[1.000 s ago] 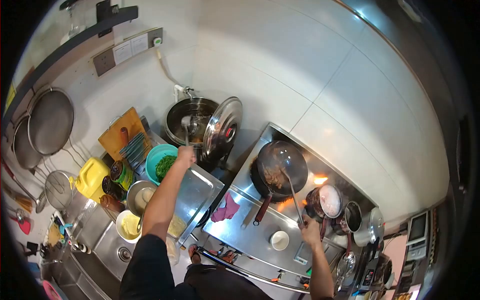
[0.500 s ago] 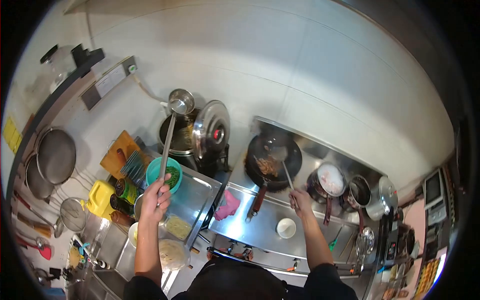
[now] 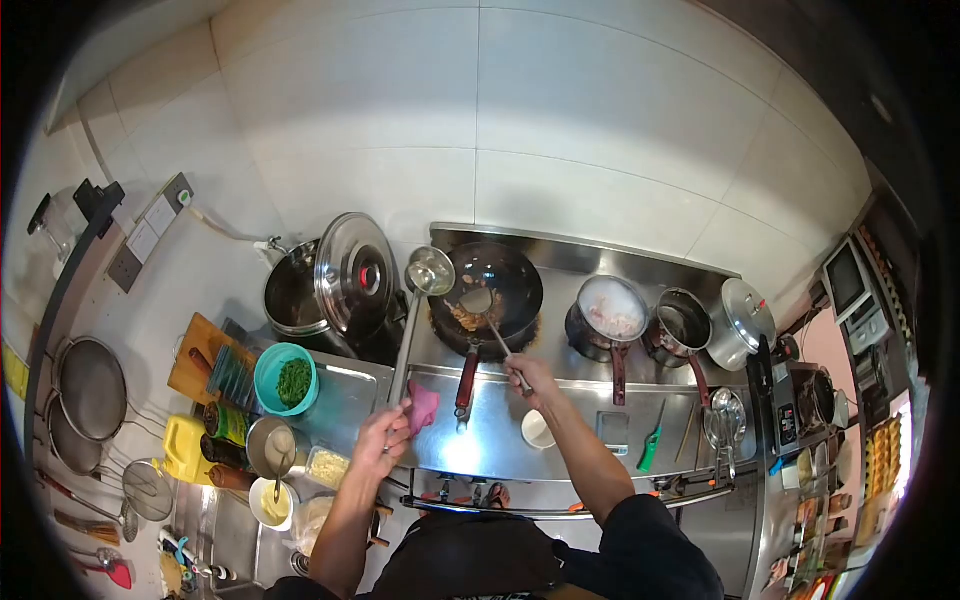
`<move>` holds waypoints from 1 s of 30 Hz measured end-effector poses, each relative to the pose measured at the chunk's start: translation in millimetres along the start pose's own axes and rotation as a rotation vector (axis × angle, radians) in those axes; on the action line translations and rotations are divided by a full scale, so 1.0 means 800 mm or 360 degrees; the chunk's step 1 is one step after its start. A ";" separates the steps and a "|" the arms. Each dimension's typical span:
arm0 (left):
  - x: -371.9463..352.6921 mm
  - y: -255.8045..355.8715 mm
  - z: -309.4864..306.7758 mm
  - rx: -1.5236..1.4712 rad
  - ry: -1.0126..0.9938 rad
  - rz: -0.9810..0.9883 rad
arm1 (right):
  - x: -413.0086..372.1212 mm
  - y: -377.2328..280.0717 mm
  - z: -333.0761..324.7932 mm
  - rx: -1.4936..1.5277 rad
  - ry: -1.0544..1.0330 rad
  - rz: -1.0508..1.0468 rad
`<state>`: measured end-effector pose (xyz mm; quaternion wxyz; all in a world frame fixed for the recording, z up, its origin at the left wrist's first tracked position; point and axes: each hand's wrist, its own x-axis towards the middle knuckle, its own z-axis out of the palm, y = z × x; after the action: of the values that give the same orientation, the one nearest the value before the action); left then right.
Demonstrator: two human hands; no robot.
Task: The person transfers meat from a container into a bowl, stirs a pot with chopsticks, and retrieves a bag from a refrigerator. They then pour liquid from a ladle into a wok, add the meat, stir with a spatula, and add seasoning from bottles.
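My left hand (image 3: pixel 384 438) is closed round the long handle of a metal ladle (image 3: pixel 431 271), whose bowl hangs by the left rim of the black wok (image 3: pixel 525 285). Brown pieces of food (image 3: pixel 467 318) lie in the wok. My right hand (image 3: pixel 530 382) grips the handle of a spatula (image 3: pixel 477 300) with its blade down among the food. The wok's red-brown handle (image 3: pixel 467 385) points toward me, between my hands. A pink cloth (image 3: pixel 423 408) lies just beyond my left hand, and a white cup (image 3: pixel 538 430) stands below my right hand.
On the left are a large pot (image 3: pixel 297 290) with its lid (image 3: pixel 355 278) tilted, a teal bowl of chopped greens (image 3: pixel 268 385) and a yellow jug (image 3: pixel 183 450). Right of the wok stand two saucepans (image 3: pixel 590 325) (image 3: pixel 683 325) and a lidded pot (image 3: pixel 740 325). A green lighter (image 3: pixel 651 447) lies in front.
The ladle has moved right, from over the large pot to the wok's left rim. My right hand and the spatula have shifted left and the view has turned right.
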<state>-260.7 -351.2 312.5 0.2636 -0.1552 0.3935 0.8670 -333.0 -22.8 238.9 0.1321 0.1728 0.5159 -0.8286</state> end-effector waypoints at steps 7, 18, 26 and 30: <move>0.029 -0.043 0.025 0.0602 0.0166 0.0130 | 0.013 0.002 -0.016 0.0067 0.0002 0.0014; 0.043 -0.018 0.016 0.0518 0.0113 0.0223 | 0.004 -0.034 -0.032 -0.0378 -0.0003 -0.0002; -0.012 0.076 -0.015 -0.0692 -0.0326 0.0107 | -0.029 -0.141 -0.040 -0.2809 -0.0069 -0.0804; -0.038 0.109 -0.036 -0.0652 -0.0237 0.0469 | -0.066 -0.205 0.031 -0.3418 -0.0307 -0.0392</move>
<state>-284.7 -431.3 360.5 0.1258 -0.0823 0.2076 0.9666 -354.4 27.9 404.3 0.1704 -0.1519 0.9729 0.0379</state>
